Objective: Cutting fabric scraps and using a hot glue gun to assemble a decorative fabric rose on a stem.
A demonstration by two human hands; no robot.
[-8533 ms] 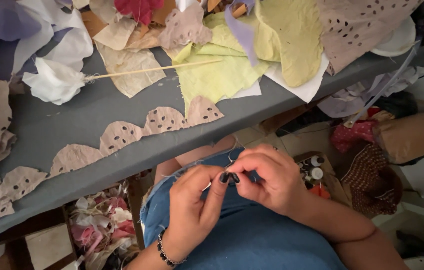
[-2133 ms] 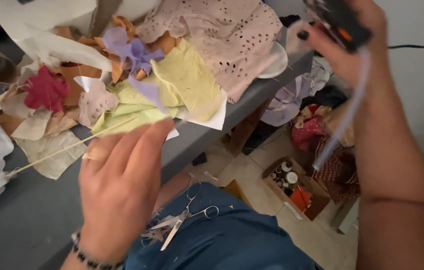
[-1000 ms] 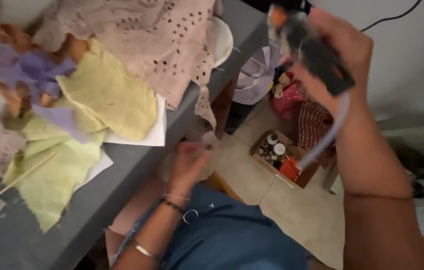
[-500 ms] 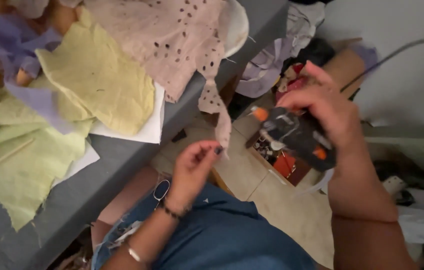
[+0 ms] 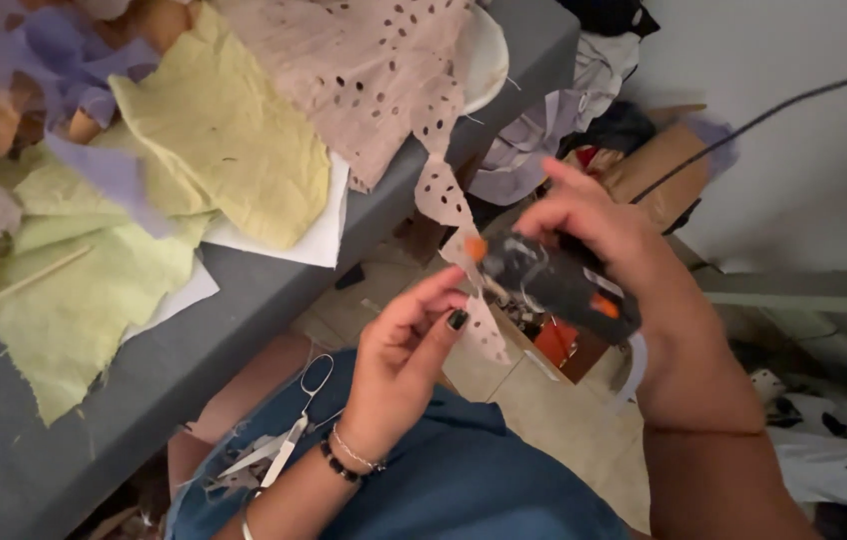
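- My right hand [image 5: 624,250], right of centre in the frame, is wrapped around a black hot-glue gun with an orange tip and trigger [image 5: 559,285]; the grip is closed on its body, nozzle pointing left.
- My left hand [image 5: 409,365], at lower centre, pinches the hanging end of a beige scalloped strip of eyelet fabric [image 5: 449,215] between thumb and fingertips, just under the nozzle.
- That strip trails down from the grey table [image 5: 274,300], off the larger beige eyelet cloth [image 5: 364,75] at upper centre, so the piece I am working on sits mid-frame, between my two hands.
- As I judge it, the step in hand is gluing: the nozzle is touching or just beside the fabric edge; I cannot tell which.
- The next move, I think, calls for a steady left pinch, fingertips kept clear of the hot tip, and a gentle squeeze so the glue lands on the scallop alone.
- Small silver scissors [image 5: 289,440] lie on my blue denim lap [image 5: 464,480], lower left.
- Pale yellow fabric pieces [image 5: 224,140] and lilac scraps [image 5: 109,170] cover the table at upper left.
- A black cable [image 5: 764,120] runs across the wall at upper right.
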